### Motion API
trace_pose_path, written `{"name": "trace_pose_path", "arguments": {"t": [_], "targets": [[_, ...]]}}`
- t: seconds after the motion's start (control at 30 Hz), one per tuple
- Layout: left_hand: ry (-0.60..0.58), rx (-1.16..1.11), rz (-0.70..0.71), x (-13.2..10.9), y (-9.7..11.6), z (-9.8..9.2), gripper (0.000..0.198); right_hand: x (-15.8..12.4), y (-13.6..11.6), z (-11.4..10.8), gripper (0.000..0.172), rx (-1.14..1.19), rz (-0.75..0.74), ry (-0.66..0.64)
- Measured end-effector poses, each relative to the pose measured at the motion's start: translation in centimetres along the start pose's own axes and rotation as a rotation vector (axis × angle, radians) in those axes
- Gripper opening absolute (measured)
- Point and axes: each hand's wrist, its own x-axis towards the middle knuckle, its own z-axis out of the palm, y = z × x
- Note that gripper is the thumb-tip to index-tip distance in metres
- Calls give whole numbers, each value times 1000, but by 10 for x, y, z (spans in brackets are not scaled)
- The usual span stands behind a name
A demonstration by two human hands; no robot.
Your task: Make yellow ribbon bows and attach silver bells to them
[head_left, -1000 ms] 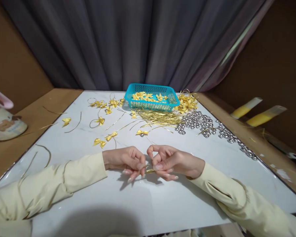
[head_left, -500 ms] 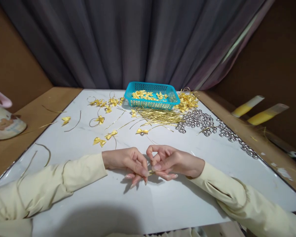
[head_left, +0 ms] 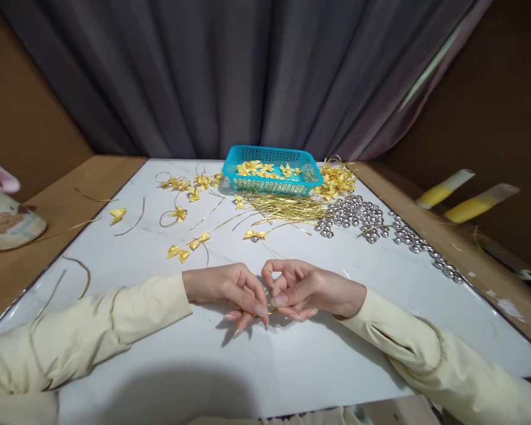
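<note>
My left hand (head_left: 230, 289) and my right hand (head_left: 307, 289) meet at the middle of the white table (head_left: 203, 354), fingertips pinched together. Between them a small gold piece (head_left: 271, 307) shows, thin like the gold wire ties; both hands grip it. Most of it is hidden by my fingers. Both arms wear pale yellow sleeves and rest on the table. Nearest loose items are a yellow ribbon bow (head_left: 178, 254) to the front left and another bow (head_left: 254, 235) just beyond my hands.
A turquoise basket (head_left: 269, 184) with yellow bows stands at the back. A bundle of gold wire ties (head_left: 287, 208), a heap of bows (head_left: 335, 180) and several silver bells (head_left: 358, 215) lie at back right. Bows with loops (head_left: 177, 215) scatter at back left. A pale mug (head_left: 4, 215) stands far left.
My left fingers have slid slightly right over the gold piece, closing the gap to my right hand. The view has shifted a little; nothing else moved.
</note>
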Motion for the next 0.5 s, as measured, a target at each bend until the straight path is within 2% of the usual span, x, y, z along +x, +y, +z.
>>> {"name": "trace_pose_path", "arguments": {"t": [0.17, 0.3, 0.5], "targets": [[38, 10, 5, 0, 1, 2, 8, 0, -2, 1, 18, -62, 40, -1], [78, 28, 6, 0, 1, 2, 8, -1, -6, 3, 9, -164, 113, 61], [130, 92, -47, -1, 5, 7, 12, -7, -16, 13, 19, -466, 174, 186]]}}
